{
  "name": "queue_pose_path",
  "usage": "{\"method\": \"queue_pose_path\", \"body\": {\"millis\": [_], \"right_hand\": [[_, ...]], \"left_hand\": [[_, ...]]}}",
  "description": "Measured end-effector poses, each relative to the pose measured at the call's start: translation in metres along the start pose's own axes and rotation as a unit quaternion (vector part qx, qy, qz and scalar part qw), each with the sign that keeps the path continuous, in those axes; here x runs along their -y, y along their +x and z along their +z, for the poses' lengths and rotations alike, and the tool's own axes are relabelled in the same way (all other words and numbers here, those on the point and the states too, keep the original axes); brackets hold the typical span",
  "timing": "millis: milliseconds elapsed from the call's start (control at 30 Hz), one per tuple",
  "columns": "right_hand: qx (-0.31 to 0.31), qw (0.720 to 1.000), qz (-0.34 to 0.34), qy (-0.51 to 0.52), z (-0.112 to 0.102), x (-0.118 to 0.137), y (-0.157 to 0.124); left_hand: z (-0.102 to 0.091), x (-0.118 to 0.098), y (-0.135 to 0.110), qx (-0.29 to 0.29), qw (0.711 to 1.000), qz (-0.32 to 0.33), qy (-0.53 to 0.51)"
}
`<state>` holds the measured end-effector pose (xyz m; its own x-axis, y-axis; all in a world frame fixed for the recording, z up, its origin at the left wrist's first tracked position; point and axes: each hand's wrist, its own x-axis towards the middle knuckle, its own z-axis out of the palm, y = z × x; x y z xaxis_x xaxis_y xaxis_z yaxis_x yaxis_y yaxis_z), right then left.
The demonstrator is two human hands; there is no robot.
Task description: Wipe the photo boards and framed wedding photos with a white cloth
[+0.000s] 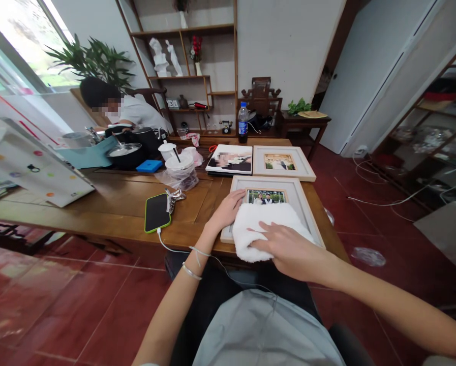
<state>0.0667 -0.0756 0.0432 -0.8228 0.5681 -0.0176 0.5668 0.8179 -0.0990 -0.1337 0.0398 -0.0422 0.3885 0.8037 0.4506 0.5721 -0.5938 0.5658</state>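
Note:
A white picture frame [302, 203] with a small photo of people in its middle lies flat at the table's front edge. On its lower part sits a fluffy white cloth [250, 229], and my right hand [284, 246] grips the cloth, pressing it against the frame. My left hand [229, 208] rests on the frame's left side with its fingers laid out over the border. The cloth covers the bottom of the photo. Just behind lies a second white picture frame [307, 170], beside a photo album [230, 158].
A phone [158, 212] on a charging cable lies left of the frame. Behind it stand a lidded plastic cup [179, 165], a blue box [149, 165] and a cola bottle [243, 122]. Another person [144, 109] sits at the far left, beyond a white board [37, 157].

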Motion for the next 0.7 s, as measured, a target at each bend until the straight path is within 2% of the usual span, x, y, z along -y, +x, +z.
{"method": "queue_pose_path", "body": {"millis": [133,267,400,467,567,700], "right_hand": [[-0.026,0.999,0.033,-0.002,0.011,-0.012,0.003],[-0.041,0.996,0.071,-0.026,0.023,-0.045,0.014],[-0.043,0.988,0.134,-0.062,0.019,-0.084,0.035],[-0.046,0.982,0.165,-0.081,0.015,-0.094,0.048],[-0.039,0.979,0.174,-0.096,0.015,-0.088,0.061],[-0.028,0.989,0.116,-0.086,0.021,-0.052,0.059]], "left_hand": [[-0.001,-0.001,0.000,0.000,1.000,0.002,-0.008],[-0.001,-0.002,0.000,-0.003,1.000,0.018,-0.005],[0.001,-0.001,0.000,-0.011,1.000,0.008,0.000],[0.001,-0.001,0.000,-0.013,1.000,0.000,-0.001],[0.000,-0.001,0.000,-0.034,0.999,-0.005,-0.007],[-0.002,-0.003,0.000,-0.076,0.997,-0.006,-0.025]]}}
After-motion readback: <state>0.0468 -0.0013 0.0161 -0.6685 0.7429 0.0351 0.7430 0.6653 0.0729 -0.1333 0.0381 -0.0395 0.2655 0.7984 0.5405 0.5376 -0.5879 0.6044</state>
